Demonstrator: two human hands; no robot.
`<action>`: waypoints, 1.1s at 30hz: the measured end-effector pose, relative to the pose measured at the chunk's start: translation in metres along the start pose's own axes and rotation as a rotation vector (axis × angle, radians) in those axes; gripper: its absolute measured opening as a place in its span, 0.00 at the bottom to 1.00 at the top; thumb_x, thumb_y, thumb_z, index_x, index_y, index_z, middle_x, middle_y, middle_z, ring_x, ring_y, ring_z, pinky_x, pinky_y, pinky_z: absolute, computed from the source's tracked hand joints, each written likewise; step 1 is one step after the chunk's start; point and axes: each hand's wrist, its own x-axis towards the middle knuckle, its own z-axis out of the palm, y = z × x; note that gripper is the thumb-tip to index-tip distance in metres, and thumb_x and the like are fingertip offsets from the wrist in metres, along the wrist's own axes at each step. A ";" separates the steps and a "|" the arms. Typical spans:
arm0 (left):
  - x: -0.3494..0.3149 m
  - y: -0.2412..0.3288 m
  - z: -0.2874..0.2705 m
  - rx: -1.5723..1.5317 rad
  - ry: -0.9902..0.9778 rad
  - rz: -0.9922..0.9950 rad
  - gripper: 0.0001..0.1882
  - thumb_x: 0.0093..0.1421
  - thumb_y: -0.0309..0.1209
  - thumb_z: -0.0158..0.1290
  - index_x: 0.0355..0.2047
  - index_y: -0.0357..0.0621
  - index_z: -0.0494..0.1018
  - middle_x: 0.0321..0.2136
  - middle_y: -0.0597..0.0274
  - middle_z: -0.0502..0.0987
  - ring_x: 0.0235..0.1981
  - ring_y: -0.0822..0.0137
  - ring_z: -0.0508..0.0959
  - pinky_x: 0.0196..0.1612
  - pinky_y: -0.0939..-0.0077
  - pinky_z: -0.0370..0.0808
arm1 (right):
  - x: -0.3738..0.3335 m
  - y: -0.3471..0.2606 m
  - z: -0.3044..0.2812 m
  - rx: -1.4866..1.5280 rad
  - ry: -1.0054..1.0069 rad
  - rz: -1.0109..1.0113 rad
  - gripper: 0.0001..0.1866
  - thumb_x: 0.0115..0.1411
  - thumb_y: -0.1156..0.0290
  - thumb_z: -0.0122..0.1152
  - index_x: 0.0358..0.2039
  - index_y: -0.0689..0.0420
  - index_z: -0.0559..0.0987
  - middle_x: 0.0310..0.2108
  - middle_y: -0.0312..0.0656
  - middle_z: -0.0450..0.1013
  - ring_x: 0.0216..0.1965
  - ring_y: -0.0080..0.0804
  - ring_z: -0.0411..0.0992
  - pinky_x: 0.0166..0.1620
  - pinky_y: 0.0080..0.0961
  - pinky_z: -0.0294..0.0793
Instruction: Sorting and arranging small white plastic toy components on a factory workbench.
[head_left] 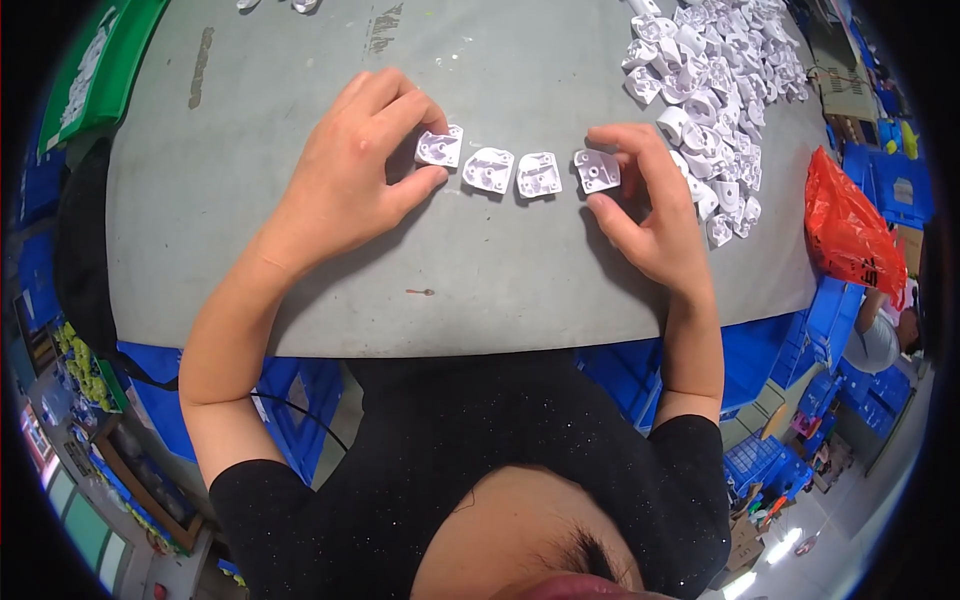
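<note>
Several small white molded plastic parts stand in a short row on the grey table, their hollow sides with ribs and holes showing. My left hand (365, 160) has its thumb and index finger closed around the leftmost white plastic part (437, 150). At the row's other end, my right hand (652, 205) curls about the rightmost white plastic part (597, 172), thumb at its lower edge, index finger stretched above it. Between the hands sit two more, a left middle part (488, 171) and a right middle part (538, 176), which neither hand touches.
A large heap of similar white parts (715, 85) covers the table's (480, 290) far right. A green bin (118, 75) with white pieces stands at the far left. A red plastic bag (850, 225) hangs by the right edge. Blue crates (735, 365) sit below the near edge.
</note>
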 end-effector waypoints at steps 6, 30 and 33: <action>0.000 -0.001 -0.002 0.005 -0.018 -0.017 0.13 0.46 0.25 0.63 0.33 0.40 0.73 0.34 0.59 0.71 0.37 0.57 0.71 0.41 0.66 0.70 | 0.000 0.005 0.003 0.077 0.050 0.097 0.21 0.56 0.85 0.57 0.51 0.60 0.73 0.36 0.35 0.73 0.36 0.20 0.73 0.38 0.16 0.71; 0.001 0.001 -0.001 0.001 -0.026 -0.052 0.13 0.46 0.25 0.64 0.32 0.41 0.74 0.33 0.61 0.71 0.37 0.58 0.71 0.41 0.65 0.70 | 0.003 0.004 0.005 0.049 0.088 0.050 0.23 0.55 0.85 0.57 0.53 0.61 0.74 0.43 0.39 0.72 0.35 0.22 0.73 0.36 0.18 0.72; 0.002 0.000 -0.001 0.003 -0.020 -0.035 0.13 0.46 0.25 0.64 0.32 0.41 0.74 0.33 0.61 0.71 0.37 0.58 0.71 0.41 0.66 0.70 | 0.002 0.005 0.005 0.027 0.094 0.036 0.24 0.54 0.85 0.58 0.53 0.61 0.74 0.44 0.40 0.72 0.34 0.22 0.73 0.36 0.19 0.72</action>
